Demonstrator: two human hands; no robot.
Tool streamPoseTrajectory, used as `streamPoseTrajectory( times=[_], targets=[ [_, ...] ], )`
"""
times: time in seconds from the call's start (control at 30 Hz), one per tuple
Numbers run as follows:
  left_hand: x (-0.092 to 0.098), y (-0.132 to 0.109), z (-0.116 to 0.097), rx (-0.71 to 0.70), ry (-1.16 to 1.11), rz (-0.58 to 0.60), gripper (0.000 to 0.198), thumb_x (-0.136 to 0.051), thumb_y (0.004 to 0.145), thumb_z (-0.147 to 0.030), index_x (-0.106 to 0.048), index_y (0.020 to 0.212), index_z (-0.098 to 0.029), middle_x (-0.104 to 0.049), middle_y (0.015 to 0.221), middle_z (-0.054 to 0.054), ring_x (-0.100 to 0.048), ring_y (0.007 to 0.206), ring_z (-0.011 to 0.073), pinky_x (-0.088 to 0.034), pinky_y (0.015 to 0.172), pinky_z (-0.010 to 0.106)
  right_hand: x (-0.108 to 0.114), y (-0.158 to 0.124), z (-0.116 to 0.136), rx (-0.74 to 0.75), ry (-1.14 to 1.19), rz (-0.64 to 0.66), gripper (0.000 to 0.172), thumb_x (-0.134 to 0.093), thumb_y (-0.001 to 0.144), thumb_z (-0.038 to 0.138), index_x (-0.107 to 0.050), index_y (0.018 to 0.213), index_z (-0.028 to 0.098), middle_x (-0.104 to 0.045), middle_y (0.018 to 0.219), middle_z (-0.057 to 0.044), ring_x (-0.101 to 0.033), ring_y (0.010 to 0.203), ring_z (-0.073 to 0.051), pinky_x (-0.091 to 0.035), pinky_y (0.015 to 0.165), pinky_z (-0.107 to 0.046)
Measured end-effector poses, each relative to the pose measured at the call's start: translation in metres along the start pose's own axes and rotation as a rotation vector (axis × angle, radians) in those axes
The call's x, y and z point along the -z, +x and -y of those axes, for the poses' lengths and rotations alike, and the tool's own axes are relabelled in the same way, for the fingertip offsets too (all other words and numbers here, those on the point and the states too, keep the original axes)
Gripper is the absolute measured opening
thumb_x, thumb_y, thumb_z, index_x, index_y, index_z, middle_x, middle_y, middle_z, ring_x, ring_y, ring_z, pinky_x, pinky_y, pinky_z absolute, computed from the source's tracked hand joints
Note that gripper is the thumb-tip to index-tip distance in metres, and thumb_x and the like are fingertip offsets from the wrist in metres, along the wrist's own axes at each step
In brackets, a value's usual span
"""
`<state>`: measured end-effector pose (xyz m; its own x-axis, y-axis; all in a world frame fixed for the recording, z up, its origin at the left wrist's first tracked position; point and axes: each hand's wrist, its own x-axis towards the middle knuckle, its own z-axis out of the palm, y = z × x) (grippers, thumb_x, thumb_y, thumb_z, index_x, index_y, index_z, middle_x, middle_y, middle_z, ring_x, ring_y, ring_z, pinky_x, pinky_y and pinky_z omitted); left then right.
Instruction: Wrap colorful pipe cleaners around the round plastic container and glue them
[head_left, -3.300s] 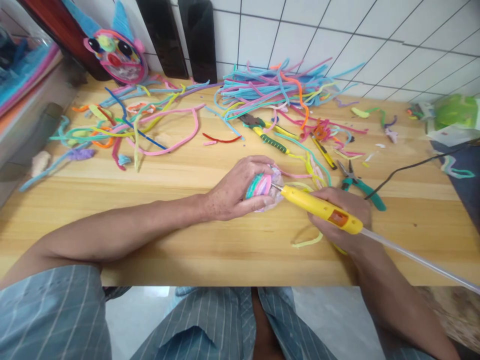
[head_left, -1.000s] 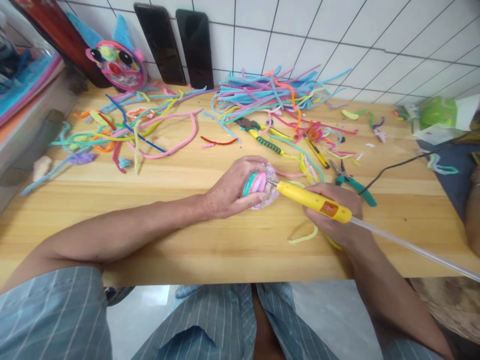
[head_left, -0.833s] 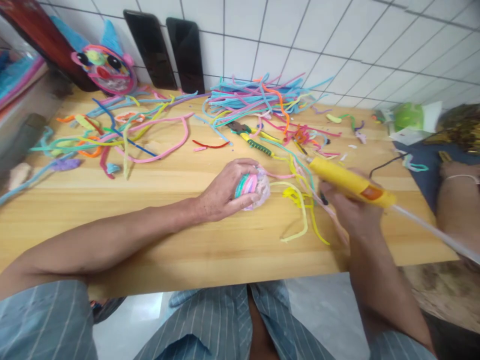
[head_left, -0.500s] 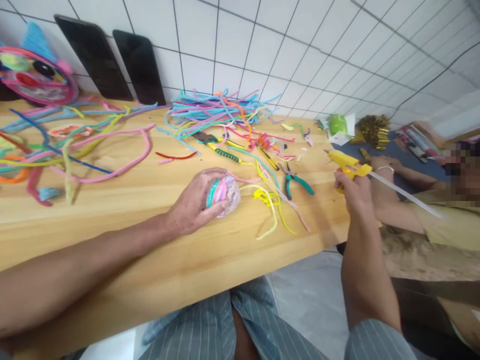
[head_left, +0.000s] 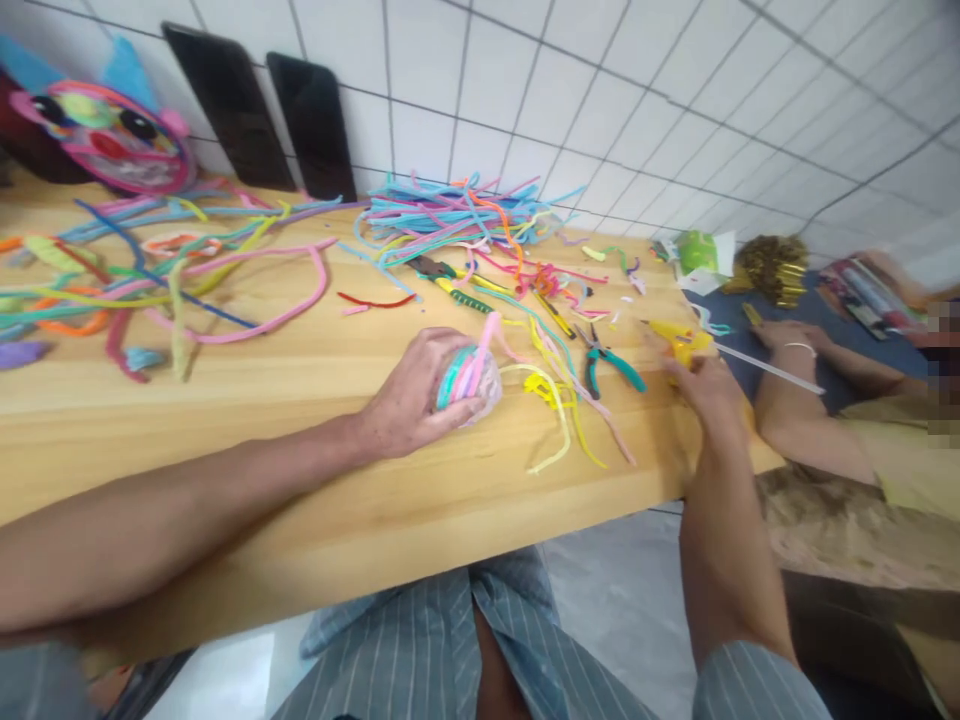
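Observation:
My left hand [head_left: 412,400] is wrapped round a small ball [head_left: 487,392] banded with teal, pink and purple pipe cleaners, just above the wooden table. A pink strand end sticks up from the ball's top. My right hand [head_left: 709,385] grips a yellow hot glue gun [head_left: 679,342] low over the table's right end. The gun's nozzle points left, and a clear glue stick [head_left: 769,365] juts out of its back. Between the hands lie teal-handled pliers [head_left: 615,370], a yellow pipe-cleaner tangle [head_left: 544,390] and loose pale strands.
A pile of pipe cleaners [head_left: 450,220] lies by the tiled wall, cutting pliers [head_left: 450,285] before it. Two phones [head_left: 311,125] lean on the wall beside a pipe-cleaner face [head_left: 124,145]. More strands [head_left: 255,325] spread at left. Another person's arm [head_left: 787,390] rests at right.
My right hand has lowered the glue gun toward the table. A pink strand end now stands up from the ball in my left hand. The whole view has shifted slightly.

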<state>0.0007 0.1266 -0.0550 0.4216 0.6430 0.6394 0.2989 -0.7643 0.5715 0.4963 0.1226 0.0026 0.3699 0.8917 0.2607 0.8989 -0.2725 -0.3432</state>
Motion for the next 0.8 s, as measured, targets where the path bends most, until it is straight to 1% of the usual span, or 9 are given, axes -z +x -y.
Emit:
streamPoseTrajectory(
  times=[0.07,0.13,0.17,0.23,0.33,0.43,0.53,0.6,0.8],
  targets=[
    [-0.002,0.002,0.001,-0.001,-0.027,-0.011,0.063,-0.071,0.103,-0.056,-0.049,0.151,-0.022,-0.067,0.141,0.016,-0.067,0.132,0.0330,-0.060,0.113,0.057,0.008,-0.011,0.012,-0.046,-0.030,-0.027,0.046,-0.085,0.080,0.054,-0.049,0.058,0.035,-0.044,0.052,0.002,-0.050,0.060,-0.025,-0.044,0.064,-0.043],
    [-0.003,0.003,0.002,-0.028,-0.046,-0.022,0.062,-0.070,0.104,-0.059,-0.049,0.150,-0.023,-0.068,0.141,0.017,-0.069,0.131,0.0316,-0.060,0.112,0.054,0.010,-0.027,0.039,-0.024,-0.002,-0.012,0.030,-0.083,0.083,0.050,-0.065,0.067,0.032,-0.061,0.063,-0.003,-0.060,0.065,-0.027,-0.049,0.066,-0.043],
    [-0.004,0.003,0.002,-0.046,-0.056,-0.031,0.061,-0.070,0.105,-0.058,-0.049,0.149,-0.023,-0.069,0.141,0.017,-0.070,0.131,0.0312,-0.060,0.112,0.053,0.009,-0.037,0.059,0.030,0.091,0.018,0.021,-0.082,0.086,0.049,-0.074,0.079,0.032,-0.071,0.074,-0.004,-0.067,0.072,-0.028,-0.054,0.070,-0.043],
    [-0.005,0.003,0.001,-0.078,-0.074,-0.045,0.059,-0.072,0.104,-0.055,-0.051,0.149,-0.023,-0.070,0.142,0.017,-0.070,0.133,0.0313,-0.059,0.113,0.053,0.004,-0.058,0.109,0.209,0.308,0.134,0.022,-0.079,0.091,0.050,-0.082,0.102,0.031,-0.081,0.095,-0.004,-0.076,0.084,-0.026,-0.061,0.080,-0.044],
    [-0.006,0.002,-0.003,-0.073,-0.090,-0.048,0.058,-0.074,0.103,-0.051,-0.053,0.149,-0.022,-0.070,0.144,0.019,-0.070,0.136,0.0330,-0.058,0.116,0.054,-0.009,-0.080,0.181,0.540,0.503,0.202,0.032,-0.078,0.097,0.046,-0.080,0.125,0.031,-0.080,0.133,-0.007,-0.077,0.095,-0.021,-0.065,0.087,-0.041],
    [-0.006,0.002,-0.006,-0.034,-0.110,-0.041,0.056,-0.072,0.105,-0.051,-0.055,0.148,-0.021,-0.070,0.147,0.019,-0.069,0.139,0.0333,-0.057,0.118,0.054,-0.021,-0.082,0.224,0.665,0.590,0.420,0.044,-0.077,0.100,0.053,-0.073,0.140,0.034,-0.068,0.160,-0.009,-0.077,0.094,-0.018,-0.066,0.084,-0.039],
    [-0.006,0.002,-0.006,-0.004,-0.128,-0.033,0.054,-0.069,0.106,-0.055,-0.055,0.148,-0.023,-0.071,0.147,0.018,-0.069,0.141,0.0329,-0.056,0.119,0.055,-0.030,-0.074,0.237,0.685,0.627,0.579,0.045,-0.079,0.099,0.059,-0.075,0.134,0.031,-0.081,0.128,-0.006,-0.075,0.088,-0.019,-0.064,0.079,-0.036],
    [-0.007,0.002,-0.005,0.014,-0.125,-0.036,0.055,-0.068,0.106,-0.057,-0.056,0.147,-0.024,-0.071,0.146,0.017,-0.069,0.139,0.0327,-0.057,0.118,0.055,-0.034,-0.068,0.237,0.682,0.655,0.600,0.038,-0.081,0.098,0.059,-0.079,0.120,0.029,-0.081,0.104,-0.003,-0.074,0.086,-0.019,-0.062,0.076,-0.034],
    [-0.009,0.002,-0.008,0.018,-0.094,-0.056,0.052,-0.070,0.106,-0.054,-0.056,0.143,-0.021,-0.071,0.142,0.018,-0.069,0.137,0.0336,-0.057,0.116,0.054,-0.030,-0.071,0.237,0.729,0.703,0.500,0.024,-0.085,0.096,0.050,-0.078,0.088,0.030,-0.073,0.090,-0.002,-0.067,0.083,-0.020,-0.055,0.069,-0.035]
  ],
)
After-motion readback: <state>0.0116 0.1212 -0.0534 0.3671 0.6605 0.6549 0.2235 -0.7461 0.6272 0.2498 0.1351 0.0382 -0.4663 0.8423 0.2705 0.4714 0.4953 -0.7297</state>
